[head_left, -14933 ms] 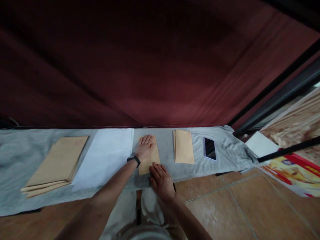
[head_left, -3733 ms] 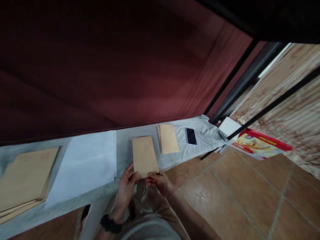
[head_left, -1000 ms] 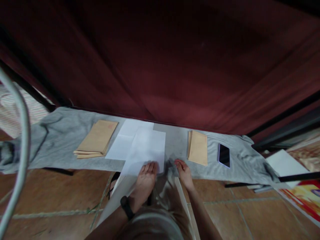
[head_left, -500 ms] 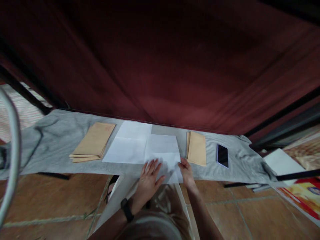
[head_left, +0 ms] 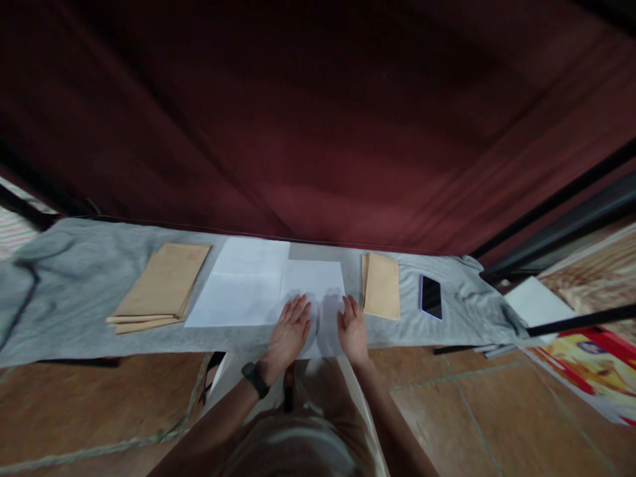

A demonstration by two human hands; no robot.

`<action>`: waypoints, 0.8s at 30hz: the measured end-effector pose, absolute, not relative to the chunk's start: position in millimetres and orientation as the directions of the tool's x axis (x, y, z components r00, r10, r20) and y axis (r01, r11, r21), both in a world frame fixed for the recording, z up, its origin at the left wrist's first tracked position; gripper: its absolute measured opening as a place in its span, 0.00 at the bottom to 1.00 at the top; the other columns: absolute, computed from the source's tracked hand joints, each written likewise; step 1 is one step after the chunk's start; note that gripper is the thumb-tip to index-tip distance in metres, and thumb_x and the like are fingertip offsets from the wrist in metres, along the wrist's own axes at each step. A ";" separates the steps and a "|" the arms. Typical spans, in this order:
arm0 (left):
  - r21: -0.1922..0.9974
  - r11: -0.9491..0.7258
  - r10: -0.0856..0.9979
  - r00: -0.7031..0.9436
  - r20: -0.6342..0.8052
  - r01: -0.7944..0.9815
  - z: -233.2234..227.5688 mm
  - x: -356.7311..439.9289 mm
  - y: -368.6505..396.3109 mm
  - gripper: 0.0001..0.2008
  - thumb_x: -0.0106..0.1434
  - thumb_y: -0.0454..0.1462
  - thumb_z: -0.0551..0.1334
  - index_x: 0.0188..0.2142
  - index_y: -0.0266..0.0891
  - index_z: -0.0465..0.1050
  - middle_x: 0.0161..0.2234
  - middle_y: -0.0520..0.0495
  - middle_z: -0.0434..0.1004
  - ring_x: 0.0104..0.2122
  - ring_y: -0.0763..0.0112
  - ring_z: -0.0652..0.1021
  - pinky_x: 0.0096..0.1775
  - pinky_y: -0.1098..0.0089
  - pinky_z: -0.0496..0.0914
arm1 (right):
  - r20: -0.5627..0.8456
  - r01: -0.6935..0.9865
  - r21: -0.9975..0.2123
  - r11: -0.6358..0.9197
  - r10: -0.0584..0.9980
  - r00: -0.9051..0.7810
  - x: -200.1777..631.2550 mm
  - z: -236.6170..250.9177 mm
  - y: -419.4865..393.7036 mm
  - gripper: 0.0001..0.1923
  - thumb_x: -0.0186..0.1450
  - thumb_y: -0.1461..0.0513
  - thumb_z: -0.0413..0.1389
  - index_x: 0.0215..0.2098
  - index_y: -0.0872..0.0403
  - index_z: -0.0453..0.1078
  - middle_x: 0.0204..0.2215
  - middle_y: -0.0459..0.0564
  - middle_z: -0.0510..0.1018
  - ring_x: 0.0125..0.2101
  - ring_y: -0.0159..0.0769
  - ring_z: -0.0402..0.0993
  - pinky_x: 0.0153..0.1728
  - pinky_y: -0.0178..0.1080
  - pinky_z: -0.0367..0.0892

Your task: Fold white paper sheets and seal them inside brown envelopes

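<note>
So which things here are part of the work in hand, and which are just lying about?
In hand:
- left hand and right hand, both flat on the white sheet
- white paper stack
- large brown envelope stack
- small brown envelope stack

Lying about:
- smartphone
- colourful printed box
- grey cloth

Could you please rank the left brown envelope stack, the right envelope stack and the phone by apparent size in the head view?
1. left envelope stack
2. right envelope stack
3. phone

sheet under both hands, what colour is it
White. The sheet lies on the grey cloth, plainest in the head view.
</note>
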State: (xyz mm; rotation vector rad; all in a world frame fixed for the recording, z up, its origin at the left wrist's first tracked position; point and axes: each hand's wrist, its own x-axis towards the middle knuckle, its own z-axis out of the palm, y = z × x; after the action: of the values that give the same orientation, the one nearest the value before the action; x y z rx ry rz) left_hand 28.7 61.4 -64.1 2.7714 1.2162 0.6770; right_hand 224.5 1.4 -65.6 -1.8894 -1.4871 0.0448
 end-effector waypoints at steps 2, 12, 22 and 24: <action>0.192 -0.708 0.697 0.629 0.343 0.680 -61.1 42.7 66.2 0.24 0.73 0.38 0.47 0.65 0.32 0.63 0.68 0.36 0.62 0.69 0.57 0.60 0.66 0.51 0.61 | 0.398 0.882 -0.471 0.007 0.894 0.205 215.5 -64.4 7.7 0.24 0.75 0.60 0.43 0.67 0.56 0.61 0.64 0.60 0.68 0.65 0.42 0.63 0.61 0.49 0.65; 0.177 -0.666 0.739 0.611 0.283 0.724 -63.1 56.7 91.8 0.28 0.72 0.39 0.48 0.67 0.28 0.60 0.69 0.34 0.58 0.70 0.57 0.58 0.69 0.54 0.54 | 0.310 0.976 -0.218 0.011 0.949 0.059 210.0 -77.2 24.6 0.26 0.77 0.56 0.44 0.70 0.56 0.58 0.68 0.58 0.63 0.68 0.45 0.57 0.66 0.51 0.55; 0.166 -0.595 0.800 0.561 0.214 0.786 -57.4 66.0 110.1 0.28 0.73 0.39 0.46 0.67 0.28 0.60 0.68 0.33 0.60 0.69 0.56 0.59 0.69 0.52 0.51 | 0.349 0.984 -0.172 -0.052 0.930 0.110 213.7 -85.5 19.0 0.28 0.76 0.57 0.44 0.71 0.61 0.54 0.69 0.62 0.60 0.68 0.46 0.55 0.66 0.51 0.53; 0.178 -0.678 0.734 0.641 0.226 0.713 -55.9 85.0 118.9 0.26 0.73 0.39 0.46 0.67 0.34 0.61 0.70 0.39 0.57 0.70 0.57 0.57 0.70 0.51 0.48 | 0.350 0.984 -0.172 -0.045 0.931 0.104 213.5 -84.7 18.9 0.28 0.75 0.58 0.45 0.71 0.60 0.55 0.69 0.63 0.60 0.68 0.46 0.55 0.66 0.52 0.53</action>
State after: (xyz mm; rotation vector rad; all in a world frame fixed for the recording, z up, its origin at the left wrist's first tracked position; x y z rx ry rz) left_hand 85.0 118.9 -55.9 2.7795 1.2277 0.4323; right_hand 213.5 18.9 -84.7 -2.0268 -1.8746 -0.2011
